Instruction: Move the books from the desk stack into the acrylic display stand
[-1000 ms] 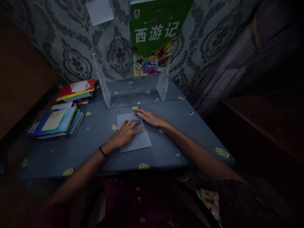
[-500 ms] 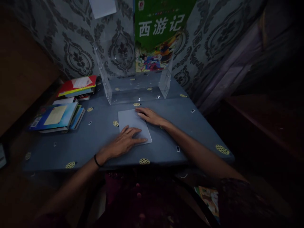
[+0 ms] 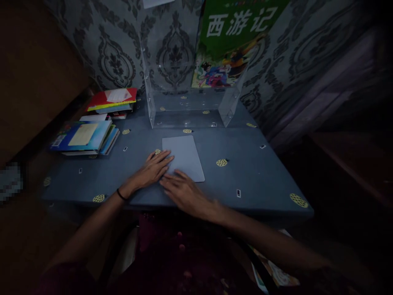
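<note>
A pale grey, flat rectangular sheet or panel (image 3: 186, 151) lies on the patterned blue-grey tablecloth in front of me; I cannot tell its material. My left hand (image 3: 150, 170), with a black band at the wrist, rests at its left edge, fingers stretched out over the surface. Across the near left corner lies my right hand (image 3: 184, 190), a little blurred, its fingers extended and the tips close to my left hand. Neither hand grips anything. Behind the panel stands a clear acrylic rack (image 3: 188, 116) with upright side walls.
A stack of books (image 3: 86, 137) sits at the table's left, with red and yellow books (image 3: 112, 100) behind it. Inside the rack, a green picture book (image 3: 227, 45) stands upright against the patterned wall. The table's near edge runs just before my body.
My right hand has moved from the panel's far right edge to its near left corner. My left hand has shifted to the left edge. The whole view has also shifted slightly.
</note>
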The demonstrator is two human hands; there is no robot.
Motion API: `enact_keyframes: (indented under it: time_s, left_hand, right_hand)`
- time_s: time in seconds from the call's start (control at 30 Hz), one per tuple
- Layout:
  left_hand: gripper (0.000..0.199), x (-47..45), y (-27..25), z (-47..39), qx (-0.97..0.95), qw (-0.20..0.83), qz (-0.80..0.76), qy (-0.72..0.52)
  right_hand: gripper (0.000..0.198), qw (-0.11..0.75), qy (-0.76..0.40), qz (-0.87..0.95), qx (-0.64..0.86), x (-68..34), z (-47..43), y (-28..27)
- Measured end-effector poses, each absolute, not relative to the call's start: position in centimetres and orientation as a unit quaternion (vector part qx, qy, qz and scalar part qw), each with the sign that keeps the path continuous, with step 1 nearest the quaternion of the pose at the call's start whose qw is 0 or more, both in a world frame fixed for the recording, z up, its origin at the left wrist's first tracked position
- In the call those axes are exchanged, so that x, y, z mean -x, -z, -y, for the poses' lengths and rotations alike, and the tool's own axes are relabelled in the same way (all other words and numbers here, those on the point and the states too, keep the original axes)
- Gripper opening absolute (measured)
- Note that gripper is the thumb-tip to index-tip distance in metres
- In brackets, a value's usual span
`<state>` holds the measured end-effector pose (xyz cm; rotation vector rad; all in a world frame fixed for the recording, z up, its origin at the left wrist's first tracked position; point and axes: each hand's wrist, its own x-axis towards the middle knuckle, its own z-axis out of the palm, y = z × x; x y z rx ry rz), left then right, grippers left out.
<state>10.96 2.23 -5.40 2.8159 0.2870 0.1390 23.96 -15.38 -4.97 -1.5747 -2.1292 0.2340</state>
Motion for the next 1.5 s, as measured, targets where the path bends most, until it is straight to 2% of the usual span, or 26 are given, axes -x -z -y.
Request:
enact_keyframes:
  time_s: [0.1, 0.27, 0.5, 0.73, 0.93, 1.07, 1.23, 1.37, 1.5]
  left_hand:
    - [0.05, -11.0, 5.3, -2.3, -0.981, 0.156, -0.103, -0.049]
    - [0.049, -11.1, 5.6, -2.5, -0.983, 0.147, -0.102, -0.045]
    - [0.047, -10.7, 4.7, -2.6, -0.989, 0.115, -0.086, -0.038]
    - [0.055, -10.6, 0.3, -2.9, -0.996, -0.012, 0.068, 0.056]
    - [0.045, -13.1, -0.3, -1.9, -0.98, -0.113, 0.15, 0.061]
    - [0.046, -13.5, 1.1, -3.0, -0.984, -0.069, 0.165, 0.014]
    - [0.053, -13.0, 2.0, -4.8, -0.986, 0.018, 0.163, 0.009]
    - [0.048, -12.8, 2.3, -5.3, -0.984, 0.134, 0.117, 0.002]
    - [0.038, -13.2, 2.6, -5.4, -0.953, 0.287, 0.064, -0.078]
  right_hand:
    - [0.038, 0.277, -0.09, 0.776, 0.56, -22.6, 17.0, 5.5]
    - [0.037, 0.345, -0.067, 0.715, 0.604, -26.0, 19.5, 6.5]
    - [0.036, 0.34, -0.037, 0.68, 0.649, -29.7, 22.6, 6.6]
    - [0.027, 0.364, -0.022, 0.669, 0.648, -31.0, 21.1, 6.2]
    - [0.024, 0.379, -0.034, 0.669, 0.639, -32.1, 19.7, 5.9]
    - [0.023, 0.392, -0.058, 0.661, 0.638, -32.4, 19.5, 5.6]
    - [0.027, 0.388, -0.147, 0.657, 0.629, -33.4, 19.0, 5.1]
    - [0.034, 0.4, -0.193, 0.673, 0.592, -35.0, 18.1, 4.8]
    - [0.046, 0.446, -0.303, 0.616, 0.575, -36.7, 17.1, 4.4]
